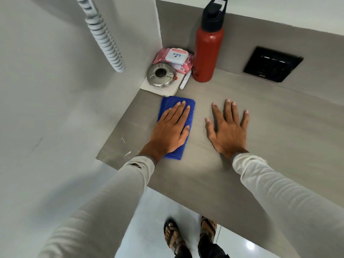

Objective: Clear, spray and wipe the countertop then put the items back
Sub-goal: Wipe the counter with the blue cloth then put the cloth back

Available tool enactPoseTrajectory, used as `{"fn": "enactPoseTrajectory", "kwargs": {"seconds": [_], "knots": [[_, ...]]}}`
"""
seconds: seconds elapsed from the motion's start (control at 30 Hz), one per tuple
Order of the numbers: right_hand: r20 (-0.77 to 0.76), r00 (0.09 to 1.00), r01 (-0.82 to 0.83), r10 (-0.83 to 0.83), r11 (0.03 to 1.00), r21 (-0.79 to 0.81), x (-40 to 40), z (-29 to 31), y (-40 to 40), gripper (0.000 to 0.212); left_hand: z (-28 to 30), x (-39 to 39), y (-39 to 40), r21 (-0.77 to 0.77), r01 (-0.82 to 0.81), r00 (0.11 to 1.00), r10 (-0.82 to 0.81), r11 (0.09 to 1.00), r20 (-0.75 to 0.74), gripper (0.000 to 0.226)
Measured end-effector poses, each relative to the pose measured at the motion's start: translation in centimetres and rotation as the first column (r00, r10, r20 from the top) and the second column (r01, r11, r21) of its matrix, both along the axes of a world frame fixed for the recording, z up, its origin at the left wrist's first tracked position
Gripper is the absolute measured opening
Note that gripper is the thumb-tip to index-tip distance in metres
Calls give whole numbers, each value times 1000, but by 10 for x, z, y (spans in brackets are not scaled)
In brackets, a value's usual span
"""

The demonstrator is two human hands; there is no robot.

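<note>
Indoors, grey countertop (260,118), left hand (170,130) flat on blue cloth (172,105), white wall (46,90)

Both arms reach forward in light long sleeves, cuffs at the wrists, left sleeve (104,198) with a small tear near the cuff, right sleeve (283,194) intact. Left hand (170,130) lies flat, palm down, 4 fingers together and straight, thumb tucked alongside, pressing on a folded blue cloth (188,107) near the worktop's left edge. Right hand (229,130) lies flat, palm down, directly on the bare worktop (290,131) just beside the left, all 5 fingers spread wide, gripping nothing; 2 sandalled feet show below the front edge.
</note>
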State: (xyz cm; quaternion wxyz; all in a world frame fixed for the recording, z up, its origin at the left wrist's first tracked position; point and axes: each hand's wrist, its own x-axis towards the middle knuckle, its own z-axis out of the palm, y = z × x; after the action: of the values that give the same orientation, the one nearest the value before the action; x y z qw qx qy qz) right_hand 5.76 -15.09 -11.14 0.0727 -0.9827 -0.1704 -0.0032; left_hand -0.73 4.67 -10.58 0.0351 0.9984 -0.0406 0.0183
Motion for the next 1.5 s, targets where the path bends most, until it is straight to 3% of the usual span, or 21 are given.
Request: {"fn": "enactPoseTrajectory", "kwargs": {"seconds": [0.17, 0.53, 0.87, 1.03, 1.13, 1.27, 1.37, 1.5], "knots": [[6, 1000, 4, -4, 1000, 7, -1, 0, 0, 64, -1, 32, -26, -13, -214, 976, 213, 977, -51, 64], [7, 1000, 0, 0, 1000, 6, 0, -1, -1, 65, 0, 44, -35, -70, -307, 951, 303, 949, -58, 68], [-15, 1000, -9, 9, 1000, 17, -2, 4, -2, 64, -2, -29, -3, -19, -3, 1000, 3, 1000, -4, 61], [-34, 999, -11, 12, 1000, 11, -7, 8, -1, 63, -2, -82, 43, 31, 153, 988, -153, 988, 20, 58], [-62, 998, -10, 12, 1000, 26, -9, 9, 4, 62, 2, -100, 85, 37, 169, 986, -169, 985, -4, 59], [-45, 998, -33, 33, 999, 13, -19, 1, 10, 64, 9, -101, 126, 46, -20, 999, 21, 999, -26, 61], [-11, 1000, -27, 27, 1000, 3, -20, -5, 11, 65, 4, -104, 110, 7, -181, 983, 181, 983, 10, 60], [-10, 1000, -28, 28, 1000, 9, -17, -9, 11, 67, -3, -130, 60, -91, -531, 845, 535, 842, 20, 59]]}}
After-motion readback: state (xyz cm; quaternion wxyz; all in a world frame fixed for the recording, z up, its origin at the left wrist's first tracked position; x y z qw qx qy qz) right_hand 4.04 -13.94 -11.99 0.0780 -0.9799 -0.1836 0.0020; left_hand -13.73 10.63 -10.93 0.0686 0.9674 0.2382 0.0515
